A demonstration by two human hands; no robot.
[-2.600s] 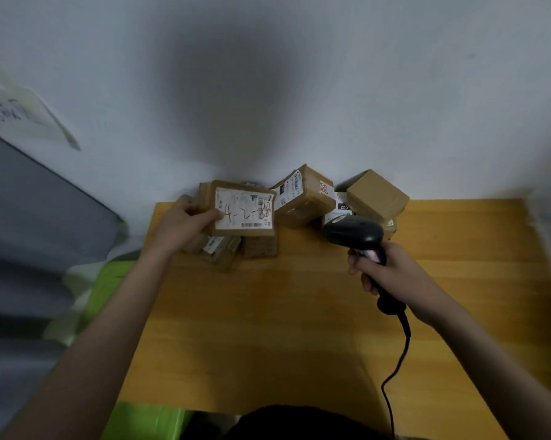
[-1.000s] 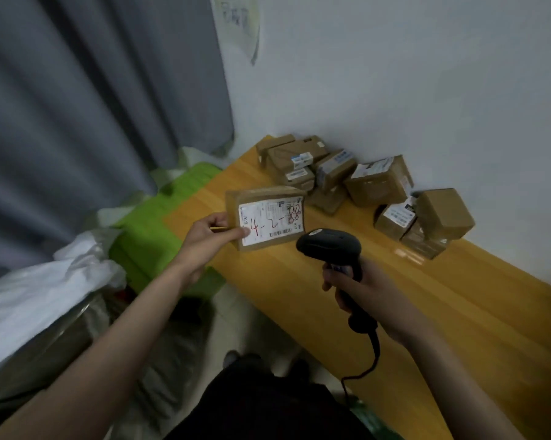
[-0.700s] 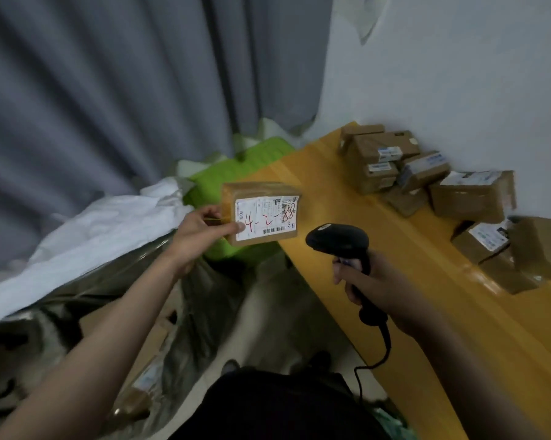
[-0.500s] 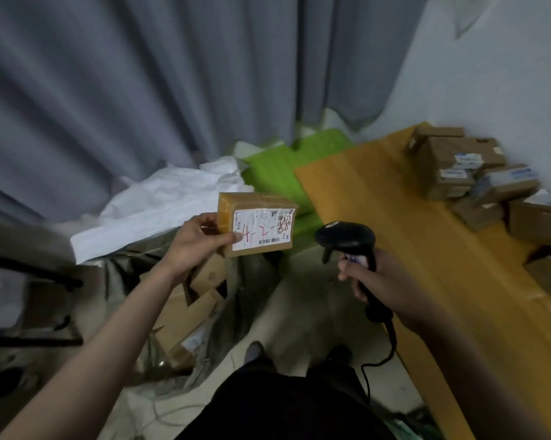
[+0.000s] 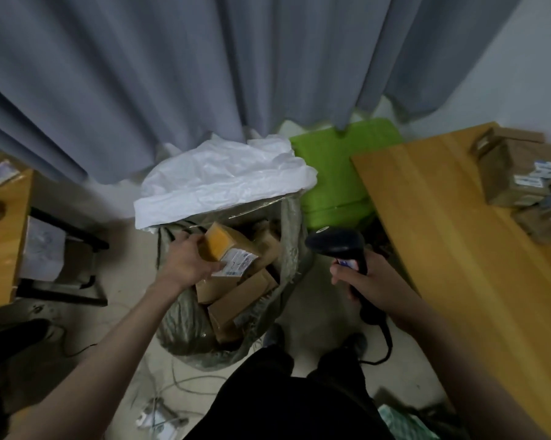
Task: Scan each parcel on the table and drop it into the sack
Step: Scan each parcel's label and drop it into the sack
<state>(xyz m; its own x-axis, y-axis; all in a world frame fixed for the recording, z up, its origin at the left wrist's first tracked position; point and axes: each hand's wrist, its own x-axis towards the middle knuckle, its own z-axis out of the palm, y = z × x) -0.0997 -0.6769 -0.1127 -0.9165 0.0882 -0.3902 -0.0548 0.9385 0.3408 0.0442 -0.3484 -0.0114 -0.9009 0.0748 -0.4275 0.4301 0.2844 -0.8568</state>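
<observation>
1. My left hand (image 5: 185, 265) has its grip closed around a parcel (image 5: 228, 249), thumb on the near face by the white label, fingers wrapped over the far side.
2. The parcel hangs tilted over the open mouth of the sack (image 5: 287, 236), label end pointing near and right. I cannot tell whether it touches the boxes below.
3. My right hand (image 5: 369, 281) has its grip closed on the handle of the black scanner (image 5: 336, 244). The scanner head points left, toward the sack.
4. The scanner's cord (image 5: 387, 344) trails down from the handle toward the floor (image 5: 125, 300), near my feet.
5. Inside the sack I see several brown boxes (image 5: 236, 300) lying at angles, piled on one another.
6. A white sheet (image 5: 223, 179) is folded back over the sack's far rim.
7. Just right of the sack sits a green bin (image 5: 334, 173), and right of that the table (image 5: 442, 233).
8. More parcels (image 5: 519, 173) are stacked at the table's far right end, close to the wall (image 5: 522, 74).
9. A grey curtain (image 5: 204, 65) hangs across the far side, behind the sack.
10. At the left edge there is a second wooden table (image 5: 4, 236) with a black frame under it.
</observation>
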